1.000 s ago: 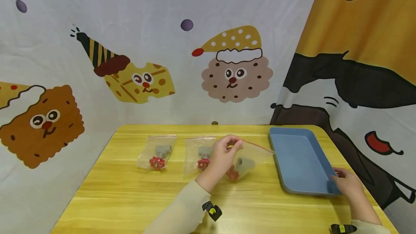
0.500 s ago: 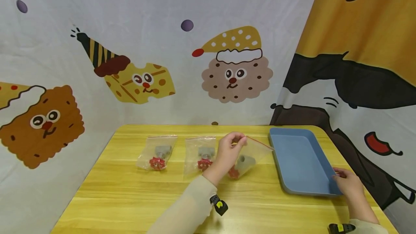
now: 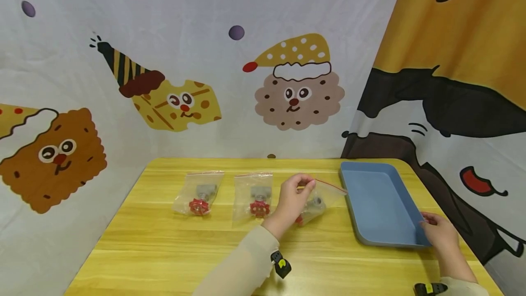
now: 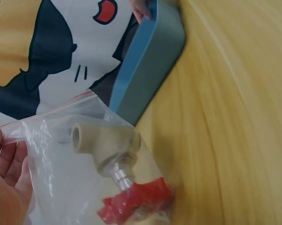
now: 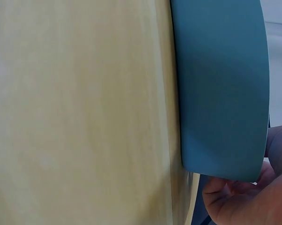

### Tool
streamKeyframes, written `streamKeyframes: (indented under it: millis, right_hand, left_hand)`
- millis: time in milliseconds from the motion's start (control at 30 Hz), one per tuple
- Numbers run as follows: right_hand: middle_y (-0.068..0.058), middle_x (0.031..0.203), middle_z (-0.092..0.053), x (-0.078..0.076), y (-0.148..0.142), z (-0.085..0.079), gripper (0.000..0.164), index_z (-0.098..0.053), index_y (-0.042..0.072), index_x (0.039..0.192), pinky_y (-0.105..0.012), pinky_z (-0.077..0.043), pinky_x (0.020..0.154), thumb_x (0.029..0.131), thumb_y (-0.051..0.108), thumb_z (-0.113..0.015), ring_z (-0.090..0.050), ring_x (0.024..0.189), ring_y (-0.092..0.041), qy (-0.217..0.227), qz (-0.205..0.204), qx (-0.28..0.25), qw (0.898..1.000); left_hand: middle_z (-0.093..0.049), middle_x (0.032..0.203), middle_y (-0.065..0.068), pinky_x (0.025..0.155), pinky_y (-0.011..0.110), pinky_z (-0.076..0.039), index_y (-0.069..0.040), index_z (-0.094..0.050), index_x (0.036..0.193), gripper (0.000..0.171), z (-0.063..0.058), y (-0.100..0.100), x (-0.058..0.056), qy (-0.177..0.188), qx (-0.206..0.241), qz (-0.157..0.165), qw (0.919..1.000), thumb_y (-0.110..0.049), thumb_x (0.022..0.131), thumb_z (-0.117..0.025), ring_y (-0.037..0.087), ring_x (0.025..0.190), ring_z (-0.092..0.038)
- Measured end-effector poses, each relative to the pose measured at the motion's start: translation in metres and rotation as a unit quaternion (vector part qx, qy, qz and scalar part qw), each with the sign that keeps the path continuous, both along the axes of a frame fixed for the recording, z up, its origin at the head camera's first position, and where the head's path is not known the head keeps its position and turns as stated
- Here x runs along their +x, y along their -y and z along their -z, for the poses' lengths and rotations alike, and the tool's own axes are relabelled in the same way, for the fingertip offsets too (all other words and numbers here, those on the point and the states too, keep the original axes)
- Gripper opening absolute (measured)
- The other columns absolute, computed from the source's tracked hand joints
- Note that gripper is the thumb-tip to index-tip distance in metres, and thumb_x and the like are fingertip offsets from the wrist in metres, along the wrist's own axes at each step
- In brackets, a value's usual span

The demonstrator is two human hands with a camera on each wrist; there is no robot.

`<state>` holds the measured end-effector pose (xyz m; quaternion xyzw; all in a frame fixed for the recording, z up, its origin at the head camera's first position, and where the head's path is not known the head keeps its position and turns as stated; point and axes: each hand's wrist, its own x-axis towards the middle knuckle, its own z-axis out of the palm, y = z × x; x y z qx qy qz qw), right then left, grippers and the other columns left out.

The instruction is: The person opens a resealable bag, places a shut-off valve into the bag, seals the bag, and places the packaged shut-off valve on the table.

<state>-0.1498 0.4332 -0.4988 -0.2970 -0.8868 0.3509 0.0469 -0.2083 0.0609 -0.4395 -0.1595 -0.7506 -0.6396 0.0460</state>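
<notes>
My left hand [image 3: 292,199] pinches the red-striped top edge of a clear zip bag [image 4: 47,178]. Inside the bag is a grey pipe valve [image 4: 117,145] with a red handwheel [image 4: 136,201]. In the head view, the bag slants to the right of the hand, its upper right corner at the rim of the blue-grey tray [image 3: 378,195]. My right hand [image 3: 440,233] grips the tray's near right corner, thumb by the inner wall; in the right wrist view, curled fingers show at the tray's end [image 5: 220,103]. The hand partly hides the handwheel in the head view.
Two more zip bags lie to the left on the wooden table [image 3: 164,250], each with a valve: one at far left [image 3: 199,205], one in the middle [image 3: 260,208]. A printed cartoon curtain [image 3: 197,22] hangs behind the table and along its sides.
My left hand has moved a little to the right with the bagged valve, uncovering more of the middle bag. My right hand and the tray have stayed in place.
</notes>
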Motion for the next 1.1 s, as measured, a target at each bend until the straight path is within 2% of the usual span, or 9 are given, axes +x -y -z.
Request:
streamKeyframes:
  millis: [133, 433, 500, 567, 667, 800, 900, 1000, 1100]
  right_hand:
    - [-0.035, 0.121, -0.045, 0.000, 0.003, -0.001, 0.040, -0.045, -0.012, 0.129, -0.050, -0.043, 0.079, 0.093, 0.006, -0.048, -0.044, 0.107, -0.045, -0.004, -0.003, 0.000, 1.000]
    - [-0.034, 0.120, -0.046, 0.001, 0.005, -0.005, 0.040, -0.044, -0.013, 0.129, -0.047, -0.045, 0.077, 0.093, 0.005, -0.048, -0.044, 0.106, -0.043, 0.000, 0.005, -0.011, 1.000]
    - [-0.034, 0.119, -0.046, 0.001, 0.005, -0.005, 0.040, -0.044, -0.013, 0.129, -0.048, -0.045, 0.077, 0.093, 0.005, -0.048, -0.044, 0.105, -0.044, 0.001, 0.003, -0.012, 1.000]
    - [-0.034, 0.119, -0.046, 0.002, 0.004, -0.004, 0.040, -0.045, -0.013, 0.128, -0.048, -0.045, 0.077, 0.093, 0.006, -0.048, -0.044, 0.105, -0.044, 0.001, 0.000, -0.010, 1.000]
    - [-0.035, 0.119, -0.046, 0.002, 0.003, -0.003, 0.040, -0.045, -0.013, 0.128, -0.048, -0.045, 0.076, 0.093, 0.006, -0.049, -0.044, 0.105, -0.044, -0.001, -0.005, -0.006, 1.000]
    - [-0.034, 0.119, -0.047, 0.002, 0.002, -0.004, 0.040, -0.045, -0.013, 0.128, -0.043, -0.045, 0.071, 0.093, 0.006, -0.048, -0.045, 0.105, -0.044, 0.001, -0.007, 0.000, 1.000]
    - [-0.034, 0.120, -0.046, 0.002, 0.003, -0.006, 0.039, -0.045, -0.012, 0.129, -0.041, -0.045, 0.071, 0.094, 0.006, -0.047, -0.045, 0.106, -0.043, 0.004, -0.002, -0.001, 1.000]
    - [-0.034, 0.120, -0.046, 0.003, 0.004, -0.006, 0.040, -0.045, -0.012, 0.129, -0.043, -0.045, 0.072, 0.094, 0.006, -0.047, -0.044, 0.106, -0.044, 0.003, -0.001, -0.007, 1.000]
    - [-0.034, 0.119, -0.046, 0.003, 0.004, -0.004, 0.039, -0.045, -0.013, 0.128, -0.043, -0.045, 0.071, 0.093, 0.005, -0.047, -0.044, 0.105, -0.043, 0.001, -0.005, -0.008, 1.000]
  left_hand:
    - [-0.066, 0.094, -0.003, 0.075, 0.016, -0.053, -0.009, -0.067, 0.097, 0.015, 0.006, 0.000, -0.002, 0.000, -0.019, 0.000, 0.9998, -0.022, 0.093, -0.060, 0.008, 0.092, -0.062]
    - [-0.066, 0.095, -0.004, 0.076, 0.017, -0.052, -0.013, -0.066, 0.098, 0.012, 0.016, 0.001, -0.005, 0.007, -0.053, 0.001, 0.9985, -0.023, 0.093, -0.061, 0.007, 0.091, -0.061]
    - [-0.065, 0.097, -0.004, 0.077, 0.019, -0.051, -0.015, -0.064, 0.105, 0.018, 0.018, 0.002, -0.006, 0.012, -0.066, 0.004, 0.9977, -0.027, 0.092, -0.062, 0.009, 0.093, -0.060]
    - [-0.063, 0.103, -0.006, 0.080, 0.023, -0.051, -0.019, -0.060, 0.116, 0.032, 0.018, 0.003, -0.004, 0.026, -0.096, 0.003, 0.9951, -0.036, 0.089, -0.064, 0.012, 0.098, -0.059]
    - [-0.059, 0.115, -0.005, 0.085, 0.031, -0.050, -0.024, -0.050, 0.130, 0.060, 0.015, 0.007, -0.002, 0.045, -0.175, -0.002, 0.9836, -0.052, 0.080, -0.070, 0.018, 0.106, -0.057]
    - [-0.057, 0.126, 0.002, 0.090, 0.039, -0.049, -0.018, -0.047, 0.136, 0.082, 0.015, 0.017, 0.002, 0.066, -0.287, -0.003, 0.9557, -0.057, 0.070, -0.076, 0.022, 0.111, -0.055]
    - [-0.064, 0.111, 0.004, 0.080, 0.035, -0.052, -0.011, -0.056, 0.126, 0.071, 0.021, 0.024, 0.003, 0.090, -0.316, 0.006, 0.9444, -0.048, 0.070, -0.080, 0.019, 0.095, -0.059]
    - [-0.064, 0.087, -0.001, 0.064, 0.028, -0.048, -0.010, -0.064, 0.106, 0.048, 0.029, 0.030, 0.003, 0.117, -0.302, 0.006, 0.9459, -0.039, 0.072, -0.081, 0.013, 0.074, -0.056]
    - [-0.060, 0.076, -0.004, 0.056, 0.025, -0.043, -0.012, -0.065, 0.092, 0.032, 0.034, 0.032, 0.002, 0.134, -0.279, 0.002, 0.9508, -0.034, 0.075, -0.080, 0.012, 0.067, -0.052]
